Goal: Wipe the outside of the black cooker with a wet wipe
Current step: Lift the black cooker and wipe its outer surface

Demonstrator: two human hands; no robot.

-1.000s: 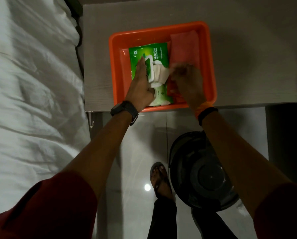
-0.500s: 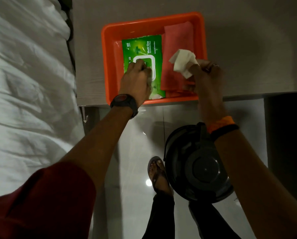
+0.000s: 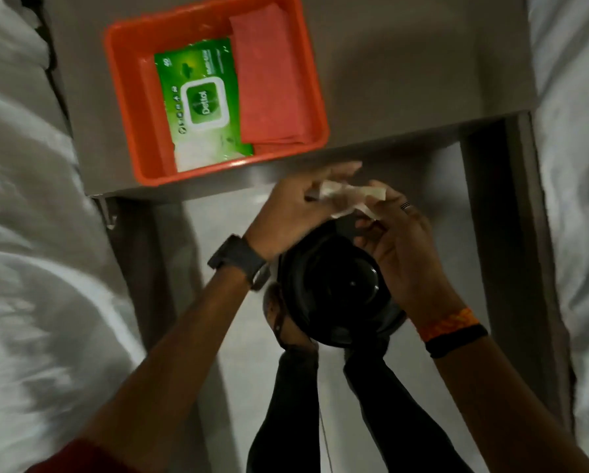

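Observation:
The black cooker (image 3: 334,288) stands on the pale floor below the table edge, seen from above, with its round lid facing me. A white wet wipe (image 3: 349,196) is stretched between both hands just above the cooker's far rim. My left hand (image 3: 296,208) pinches the wipe's left end. My right hand (image 3: 400,240) grips its right end, a ring on one finger. The green wet-wipe pack (image 3: 201,107) lies in the orange tray (image 3: 122,107) with its flap shut.
A folded red cloth (image 3: 269,83) lies in the tray beside the pack. The tray sits on a grey table (image 3: 405,63). White bedding (image 3: 20,268) flanks the left and the right side. My sandalled foot (image 3: 279,319) and dark trouser legs are next to the cooker.
Both hands have left the tray and come down over the cooker. The wipe went from my right hand alone to being spread between both hands. The pack's flap is shut now.

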